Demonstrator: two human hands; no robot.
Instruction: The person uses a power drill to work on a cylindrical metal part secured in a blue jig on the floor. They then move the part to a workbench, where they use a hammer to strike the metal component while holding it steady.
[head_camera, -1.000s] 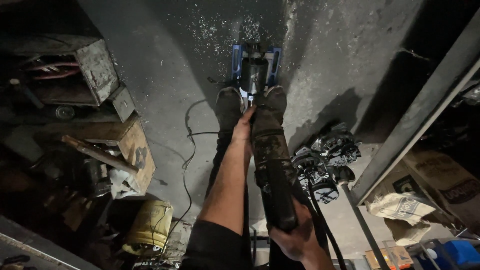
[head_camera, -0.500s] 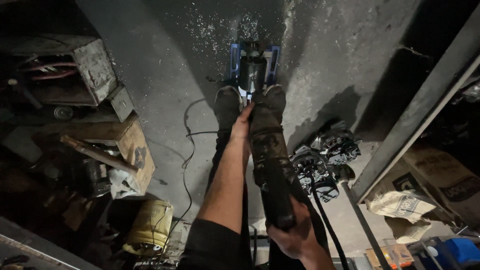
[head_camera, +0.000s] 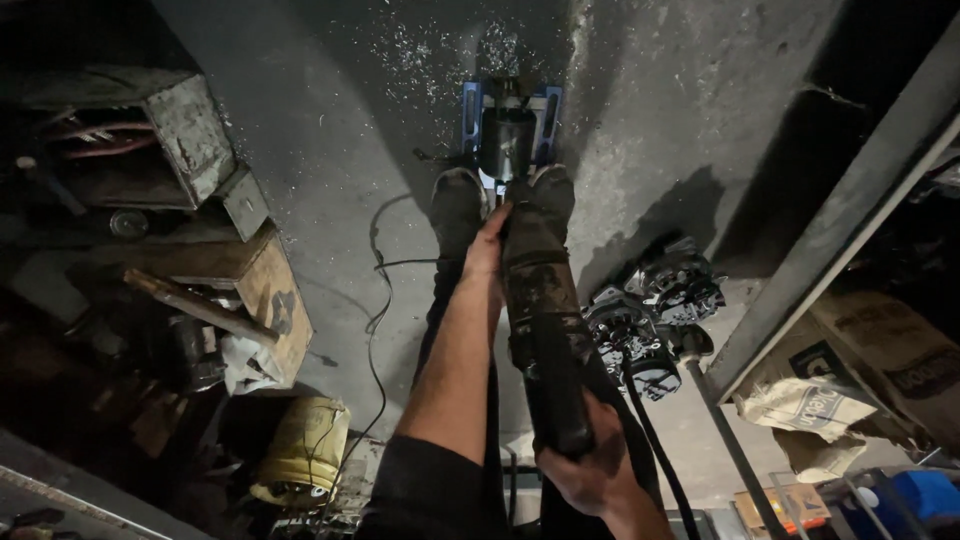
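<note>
I look straight down at a long, grimy power tool (head_camera: 540, 300) standing upright on the concrete floor. My right hand (head_camera: 585, 465) grips its dark rear handle near the bottom of the view. My left hand (head_camera: 487, 245) rests against the tool's front body. The tool's tip meets a dark metal cylinder (head_camera: 507, 145) held in a blue frame (head_camera: 470, 115). My two shoes (head_camera: 455, 205) stand just behind that frame, one on each side of the tool. Metal shavings are scattered on the floor around the frame.
Rusty metal boxes (head_camera: 190, 130) and a wooden crate (head_camera: 265, 300) crowd the left. A yellow canister (head_camera: 300, 450) lies lower left. Alternator-like parts (head_camera: 650, 310) sit right of the tool. A black cable (head_camera: 375, 300) snakes across the floor. A metal shelf rail (head_camera: 830, 240) runs along the right.
</note>
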